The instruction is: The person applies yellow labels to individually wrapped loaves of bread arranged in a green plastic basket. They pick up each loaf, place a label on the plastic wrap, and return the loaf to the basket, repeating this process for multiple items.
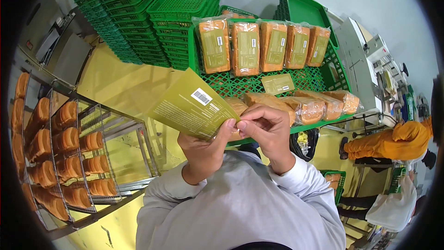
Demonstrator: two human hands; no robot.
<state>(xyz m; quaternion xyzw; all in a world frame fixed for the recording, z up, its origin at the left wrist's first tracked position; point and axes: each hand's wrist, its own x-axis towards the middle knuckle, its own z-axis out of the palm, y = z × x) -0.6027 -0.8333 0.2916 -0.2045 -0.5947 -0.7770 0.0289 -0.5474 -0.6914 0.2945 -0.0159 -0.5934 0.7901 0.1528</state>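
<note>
My left hand (206, 152) is closed on an olive-green printed label (180, 111) with a white barcode patch, gripping it near its lower right corner. At that same corner the fingertips of my right hand (269, 132) pinch together, touching the label's edge. Just beyond my hands is a green plastic crate (340, 71). Along its far side stand several bagged bread loaves (246, 48) with olive labels on them. More bagged loaves (309, 110) lie along the near side, partly hidden by my right hand. Between the rows rests a loose olive label (278, 84).
Tall stacks of green crates (184, 0) rise at the far left. A wire rack (95, 171) of unwrapped loaves (67, 139) stands on the left. A black bag (311, 144) hangs below the crate. Two people, one in orange (391, 142), are at the right, near machines.
</note>
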